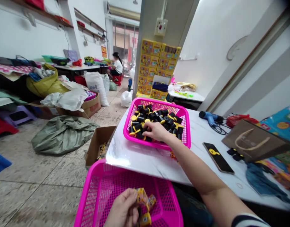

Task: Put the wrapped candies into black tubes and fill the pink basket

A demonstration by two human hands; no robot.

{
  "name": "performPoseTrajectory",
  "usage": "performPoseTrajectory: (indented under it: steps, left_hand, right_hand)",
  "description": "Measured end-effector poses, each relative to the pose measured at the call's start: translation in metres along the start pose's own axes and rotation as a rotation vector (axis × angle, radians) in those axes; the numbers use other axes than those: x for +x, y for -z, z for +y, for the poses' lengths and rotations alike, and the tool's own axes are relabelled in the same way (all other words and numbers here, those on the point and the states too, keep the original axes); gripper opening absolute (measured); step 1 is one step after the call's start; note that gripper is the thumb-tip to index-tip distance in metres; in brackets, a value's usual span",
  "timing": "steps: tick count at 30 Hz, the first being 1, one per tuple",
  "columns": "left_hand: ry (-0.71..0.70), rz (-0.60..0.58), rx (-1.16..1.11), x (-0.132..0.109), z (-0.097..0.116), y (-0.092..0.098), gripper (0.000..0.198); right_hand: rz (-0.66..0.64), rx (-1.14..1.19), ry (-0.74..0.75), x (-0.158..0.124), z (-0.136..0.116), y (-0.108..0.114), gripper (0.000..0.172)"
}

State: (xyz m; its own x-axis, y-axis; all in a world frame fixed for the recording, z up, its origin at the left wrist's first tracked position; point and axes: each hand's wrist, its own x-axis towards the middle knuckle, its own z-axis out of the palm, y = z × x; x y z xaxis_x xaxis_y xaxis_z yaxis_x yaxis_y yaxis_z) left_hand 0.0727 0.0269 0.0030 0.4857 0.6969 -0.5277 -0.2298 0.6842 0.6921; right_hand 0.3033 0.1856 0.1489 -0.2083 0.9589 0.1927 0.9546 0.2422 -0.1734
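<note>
A pink basket point(188, 126) on the table holds a heap of small black cylinders point(156, 115) with yellow caps. My right hand point(156, 130) reaches in over the near left of the heap, its thumb and fingers closed around one black cylinder point(147, 128). Lower down, my left hand point(124, 206) is closed on yellow printed plastic sleeves point(142, 197), which hang from its fingertips. It is held over a second pink basket point(88, 195) below the table edge. Beneath the sleeves is a yellow-printed cylinder point(145, 219); whether my fingers also hold it is unclear.
On the white table point(140, 160) to the right lie a phone point(218, 157) with a yellow piece on it, a blue heat gun point(211, 118) and a brown paper bag point(256, 138). Yellow boxes point(148, 64) stack behind. A cardboard box point(97, 145) stands left; a person point(117, 66) sits far back.
</note>
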Motion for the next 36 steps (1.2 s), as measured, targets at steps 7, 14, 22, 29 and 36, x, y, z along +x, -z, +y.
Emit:
performPoseTrajectory:
  steps: [7,14,22,29,36]
  left_hand:
    - [0.000,0.026,-0.092,-0.015,0.014,0.003,0.038]
    - [0.036,0.086,-0.103,-0.022,0.030,-0.005,0.030]
    - [0.047,0.090,-0.099,-0.014,0.025,-0.014,0.027]
    - [0.039,0.077,-0.197,-0.007,0.026,-0.016,0.024]
    - [0.028,0.033,-0.379,-0.002,0.030,-0.011,0.020]
  right_hand:
    - [0.091,-0.132,-0.032,-0.067,0.007,0.037,0.020]
    - [0.111,0.069,-0.121,-0.155,-0.016,-0.002,0.016]
    - [0.001,-0.157,-0.007,-0.150,-0.023,-0.034,0.037]
    - [-0.103,-0.099,0.037,-0.125,-0.030,-0.026,0.024]
    - [0.045,1.113,-0.214,-0.161,-0.050,-0.052,0.038]
